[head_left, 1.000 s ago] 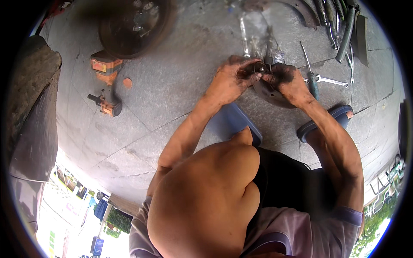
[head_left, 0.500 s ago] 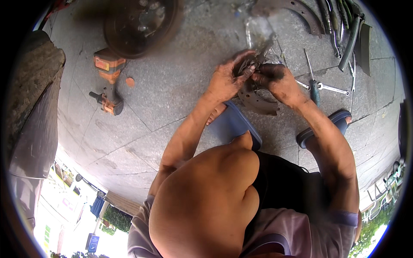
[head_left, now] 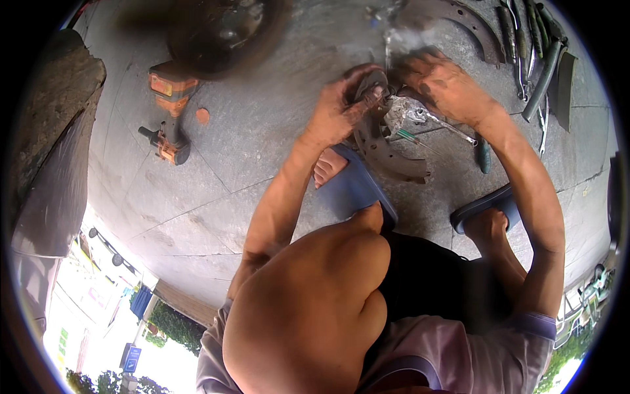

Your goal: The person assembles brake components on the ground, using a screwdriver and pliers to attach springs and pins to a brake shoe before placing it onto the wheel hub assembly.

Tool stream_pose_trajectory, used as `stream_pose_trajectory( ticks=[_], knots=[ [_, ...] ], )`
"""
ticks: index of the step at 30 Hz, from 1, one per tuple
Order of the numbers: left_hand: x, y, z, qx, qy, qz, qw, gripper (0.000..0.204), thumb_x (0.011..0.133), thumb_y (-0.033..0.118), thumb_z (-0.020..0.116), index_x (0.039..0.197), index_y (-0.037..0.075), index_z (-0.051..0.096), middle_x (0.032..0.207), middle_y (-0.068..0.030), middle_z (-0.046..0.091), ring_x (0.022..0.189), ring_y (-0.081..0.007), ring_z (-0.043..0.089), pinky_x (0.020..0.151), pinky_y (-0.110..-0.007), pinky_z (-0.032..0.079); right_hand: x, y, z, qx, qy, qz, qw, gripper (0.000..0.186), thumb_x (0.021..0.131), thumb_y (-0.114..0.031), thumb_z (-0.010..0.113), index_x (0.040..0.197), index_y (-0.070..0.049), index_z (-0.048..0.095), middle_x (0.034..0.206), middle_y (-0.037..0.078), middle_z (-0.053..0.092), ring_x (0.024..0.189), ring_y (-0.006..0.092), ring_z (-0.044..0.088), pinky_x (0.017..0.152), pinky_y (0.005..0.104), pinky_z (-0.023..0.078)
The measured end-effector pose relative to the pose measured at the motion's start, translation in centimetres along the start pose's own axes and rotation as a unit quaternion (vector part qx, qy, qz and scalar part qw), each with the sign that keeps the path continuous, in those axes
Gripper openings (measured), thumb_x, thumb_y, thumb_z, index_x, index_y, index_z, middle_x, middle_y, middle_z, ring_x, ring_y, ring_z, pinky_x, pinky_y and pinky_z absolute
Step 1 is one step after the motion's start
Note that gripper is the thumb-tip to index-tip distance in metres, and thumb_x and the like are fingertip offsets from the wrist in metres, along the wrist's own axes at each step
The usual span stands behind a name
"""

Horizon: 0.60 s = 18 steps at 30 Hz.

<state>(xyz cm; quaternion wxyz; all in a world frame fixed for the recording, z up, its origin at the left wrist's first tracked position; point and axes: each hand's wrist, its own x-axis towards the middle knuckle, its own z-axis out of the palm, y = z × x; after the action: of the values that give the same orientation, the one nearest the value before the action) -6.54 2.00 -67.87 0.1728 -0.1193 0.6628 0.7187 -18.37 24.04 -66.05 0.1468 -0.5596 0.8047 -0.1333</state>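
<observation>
My left hand is closed around the upper end of a rusty, curved brake shoe, which hangs down over the paving by my foot. A dark rounded end pokes out between its thumb and fingers. My right hand is just to the right and a little farther off, its fingers dark and smeared by motion, so what they hold, if anything, cannot be made out. Beneath it lies a crumpled clear plastic bag. Beside the bag, a wrench and a thin green-handled tool rest on the ground.
At the far left are a large brake drum and an orange-black cordless impact wrench. Another brake shoe sits at the far right, near several hand tools. A dark-handled screwdriver lies near my right sandal.
My right hand has come away from my left hand, moving up and right over the bag. My left hand still grips the brake shoe. The bag and green-handled tool now show between them.
</observation>
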Motion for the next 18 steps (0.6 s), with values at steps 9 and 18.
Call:
stream_pose_trajectory(
  ticks=[9,18],
  knots=[
    [0.4,4.8,-3.8,-0.102,-0.032,0.021,0.994,0.037,0.097,0.015,0.069,0.131,0.001,0.064,0.12,-0.0053,0.069,0.107,-0.0132,0.063,0.099,-0.029,0.05,2.3,-0.7,-4.2,0.142,0.049,-0.024,0.988,0.032,0.092,-0.019,0.068,0.118,0.0,0.067,0.114,0.018,0.066,0.087,0.0352,0.07,0.077,0.0421,0.058],
    [2.2,10.5,-6.6,0.015,-0.153,0.062,0.986,0.04,0.093,0.019,0.074,0.129,0.004,0.068,0.122,-0.0056,0.07,0.113,-0.0145,0.063,0.099,-0.029,0.05,2.8,-2.0,-7.9,0.225,0.082,-0.012,0.971,0.034,0.089,-0.02,0.073,0.118,-0.001,0.07,0.107,0.018,0.069,0.092,0.0341,0.07,0.081,0.0414,0.057]
  ],
)
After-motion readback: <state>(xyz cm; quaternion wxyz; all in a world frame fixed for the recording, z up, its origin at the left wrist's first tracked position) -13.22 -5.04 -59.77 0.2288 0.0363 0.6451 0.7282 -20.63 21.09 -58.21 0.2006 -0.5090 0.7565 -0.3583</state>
